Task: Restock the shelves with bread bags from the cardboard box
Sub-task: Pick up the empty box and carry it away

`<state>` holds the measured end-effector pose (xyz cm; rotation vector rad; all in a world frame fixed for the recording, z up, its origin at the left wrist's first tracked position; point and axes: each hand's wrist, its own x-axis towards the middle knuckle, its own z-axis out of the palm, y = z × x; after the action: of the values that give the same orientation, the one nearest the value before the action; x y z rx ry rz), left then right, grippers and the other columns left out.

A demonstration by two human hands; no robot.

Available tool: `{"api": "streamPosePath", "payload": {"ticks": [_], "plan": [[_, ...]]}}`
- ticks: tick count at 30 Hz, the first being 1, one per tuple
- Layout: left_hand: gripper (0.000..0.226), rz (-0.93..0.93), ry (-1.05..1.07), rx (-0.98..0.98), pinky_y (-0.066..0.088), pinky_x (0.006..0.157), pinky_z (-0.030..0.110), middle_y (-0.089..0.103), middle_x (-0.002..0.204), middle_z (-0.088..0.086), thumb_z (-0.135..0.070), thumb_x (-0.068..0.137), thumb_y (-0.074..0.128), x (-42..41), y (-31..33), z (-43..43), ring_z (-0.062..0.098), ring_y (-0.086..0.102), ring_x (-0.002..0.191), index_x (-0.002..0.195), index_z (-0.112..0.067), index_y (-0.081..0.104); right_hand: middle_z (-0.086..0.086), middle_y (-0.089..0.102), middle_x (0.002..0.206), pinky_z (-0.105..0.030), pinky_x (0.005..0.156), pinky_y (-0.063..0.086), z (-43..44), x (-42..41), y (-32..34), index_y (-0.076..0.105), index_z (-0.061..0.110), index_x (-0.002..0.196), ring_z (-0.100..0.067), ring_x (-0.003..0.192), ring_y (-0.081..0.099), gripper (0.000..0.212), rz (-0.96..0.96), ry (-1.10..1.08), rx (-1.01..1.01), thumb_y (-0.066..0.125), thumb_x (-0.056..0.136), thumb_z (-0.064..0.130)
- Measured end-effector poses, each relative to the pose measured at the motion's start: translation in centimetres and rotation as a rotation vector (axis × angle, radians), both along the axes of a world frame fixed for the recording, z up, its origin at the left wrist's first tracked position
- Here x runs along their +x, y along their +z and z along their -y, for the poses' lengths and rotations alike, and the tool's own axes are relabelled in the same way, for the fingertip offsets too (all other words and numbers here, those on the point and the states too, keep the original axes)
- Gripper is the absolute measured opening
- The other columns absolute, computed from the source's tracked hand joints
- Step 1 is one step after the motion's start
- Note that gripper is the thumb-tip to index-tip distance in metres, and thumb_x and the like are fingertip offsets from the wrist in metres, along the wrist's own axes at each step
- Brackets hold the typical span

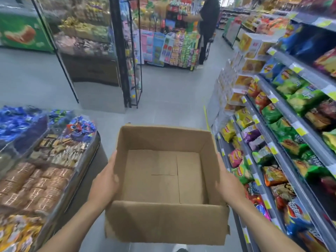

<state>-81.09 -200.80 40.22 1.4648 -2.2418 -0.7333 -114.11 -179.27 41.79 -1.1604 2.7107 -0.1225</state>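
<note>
Cardboard box (163,222) held up in the aisle, one hand on each side

Left hand (104,180) and right hand (228,182) are both pressed flat against the box's outer walls, fingers stretched out rather than wrapped round anything. The box is open on top with its bare bottom in plain view. It sits between the chip shelves (289,113) on the right and a display bin (94,142) on the left where bread bags (36,186) lie stacked.
</note>
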Motion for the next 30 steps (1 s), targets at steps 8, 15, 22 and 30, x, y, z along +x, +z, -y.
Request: {"api": "streamPosePath", "payload": {"ticks": [8,15,22,30], "plan": [[0.099,0.037,-0.061,0.075,0.056,0.073,0.047,0.07,0.099,0.009,-0.002,0.088,0.047,-13.4,-2.4,16.2,0.032,0.067,0.079,0.154,-0.057,0.0,-0.003,0.058,0.06,-0.034,0.043,0.033,14.7,-13.7,-4.3,-0.046,0.048,0.138,-0.022,0.048,0.055,0.116,0.036,0.012,-0.051,0.051,0.089,0.008],[0.103,0.017,-0.014,0.057,0.057,0.078,0.048,0.069,0.123,0.013,0.001,0.088,0.049,-24.8,-2.3,30.0,0.037,0.069,0.094,0.154,-0.059,-0.002,-0.001,0.049,0.062,-0.033,0.047,0.036,31.0,-26.6,-4.5,-0.034,0.05,0.146,-0.028,0.053,0.057,0.11,0.091,0.056,-0.096,0.048,0.088,0.006],[0.101,0.042,0.082,0.042,0.051,0.075,0.041,0.066,0.129,0.011,0.001,0.088,0.05,-32.2,-2.9,43.5,0.037,0.067,0.095,0.156,-0.056,0.0,-0.001,0.047,0.059,-0.031,0.043,0.029,47.3,-35.7,-3.2,-0.027,0.044,0.153,-0.019,0.047,0.045,0.111,0.081,0.124,-0.03,0.049,0.085,0.001],[0.097,0.022,0.094,0.068,0.049,0.072,0.039,0.069,0.11,0.0,-0.003,0.094,0.042,-42.4,-4.6,62.1,0.03,0.062,0.082,0.148,-0.068,-0.005,-0.002,0.051,0.057,-0.033,0.044,0.033,65.2,-44.9,-4.9,-0.036,0.048,0.146,-0.017,0.045,0.045,0.113,0.08,0.118,-0.052,0.046,0.087,-0.003]]}}
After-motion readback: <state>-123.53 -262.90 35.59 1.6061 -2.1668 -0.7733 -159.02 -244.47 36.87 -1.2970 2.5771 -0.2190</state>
